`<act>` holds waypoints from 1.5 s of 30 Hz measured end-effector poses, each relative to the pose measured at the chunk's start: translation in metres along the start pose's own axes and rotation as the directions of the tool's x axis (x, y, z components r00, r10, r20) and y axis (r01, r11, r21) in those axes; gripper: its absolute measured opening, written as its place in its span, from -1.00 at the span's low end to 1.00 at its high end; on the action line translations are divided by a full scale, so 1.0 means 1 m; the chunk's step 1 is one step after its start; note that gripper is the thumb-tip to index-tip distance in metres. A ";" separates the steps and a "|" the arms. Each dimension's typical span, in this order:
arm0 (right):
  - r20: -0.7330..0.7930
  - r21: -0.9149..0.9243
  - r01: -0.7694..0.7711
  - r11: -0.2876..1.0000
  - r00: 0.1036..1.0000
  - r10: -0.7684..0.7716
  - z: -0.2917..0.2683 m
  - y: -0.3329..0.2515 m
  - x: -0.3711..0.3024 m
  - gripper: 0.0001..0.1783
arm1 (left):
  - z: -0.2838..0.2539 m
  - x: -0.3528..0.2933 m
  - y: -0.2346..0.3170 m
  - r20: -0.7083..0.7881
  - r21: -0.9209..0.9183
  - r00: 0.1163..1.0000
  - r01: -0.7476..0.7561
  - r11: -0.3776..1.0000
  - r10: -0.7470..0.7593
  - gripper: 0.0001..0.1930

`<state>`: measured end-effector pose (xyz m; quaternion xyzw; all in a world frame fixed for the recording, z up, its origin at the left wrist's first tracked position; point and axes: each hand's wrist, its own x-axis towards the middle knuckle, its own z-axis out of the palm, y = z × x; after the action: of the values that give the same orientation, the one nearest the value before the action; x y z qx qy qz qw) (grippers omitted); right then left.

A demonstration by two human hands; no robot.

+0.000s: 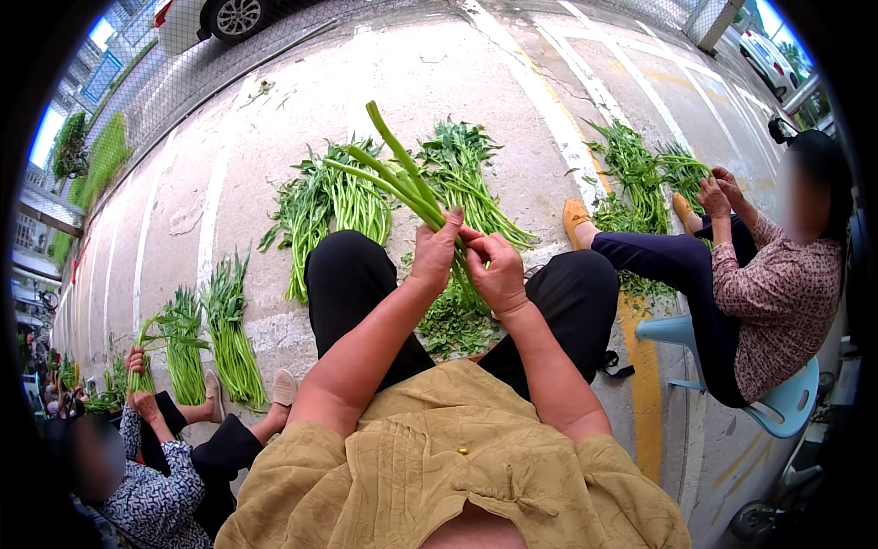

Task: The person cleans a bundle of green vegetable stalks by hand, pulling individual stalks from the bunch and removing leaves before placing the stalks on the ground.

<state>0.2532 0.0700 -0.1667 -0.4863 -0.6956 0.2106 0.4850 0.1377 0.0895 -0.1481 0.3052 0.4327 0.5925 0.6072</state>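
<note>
My left hand is closed around a small bunch of water spinach, held up between my knees. Its thick green stems point up and to the left, and its lower part hangs down behind my hands. Close beside it, my right hand has its fingers pinched together against the bunch; whether it grips a stem or a leaf is hidden. Below my hands lies a heap of loose green leaves. Just beyond my knees, a broad pile of water spinach and another pile rest on the pavement.
At right, a person on a blue plastic stool handles greens beside another pile. At lower left, another person holds stems near two bundles. A mesh fence and parked car stand beyond.
</note>
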 end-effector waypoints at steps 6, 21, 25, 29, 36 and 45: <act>-0.010 -0.051 -0.004 0.999 1.000 0.003 0.000 0.000 0.001 -0.94 | 0.002 -0.001 -0.002 0.040 0.054 0.999 -0.038 0.998 0.036 -0.69; -0.034 0.131 -0.573 0.809 0.813 0.581 0.004 0.046 -0.003 -0.92 | 0.012 -0.004 0.016 0.065 0.042 0.954 -0.297 0.954 0.294 -0.76; -0.084 0.332 -0.506 0.796 0.825 0.559 -0.008 0.048 0.003 -0.97 | -0.009 0.008 0.038 0.033 -0.089 0.969 -0.241 0.966 0.245 -0.78; -0.062 0.435 -0.471 0.768 0.835 0.547 -0.016 0.046 0.003 -0.98 | -0.019 0.015 0.047 0.018 -0.178 0.991 -0.125 0.976 0.130 -0.76; 0.057 0.253 -0.476 0.842 0.876 0.479 -0.017 0.044 0.002 -0.92 | -0.025 0.011 0.045 0.090 -0.174 0.996 0.036 0.984 -0.020 -0.65; 0.046 0.189 -0.171 0.967 0.985 0.166 -0.021 -0.001 0.005 -0.87 | -0.025 0.015 0.031 0.152 -0.318 0.980 0.168 0.933 -0.125 -0.57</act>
<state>0.2706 0.0703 -0.1543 -0.4913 -0.6352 0.3246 0.4998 0.1002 0.1043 -0.1339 0.2039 0.3092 0.5883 0.7188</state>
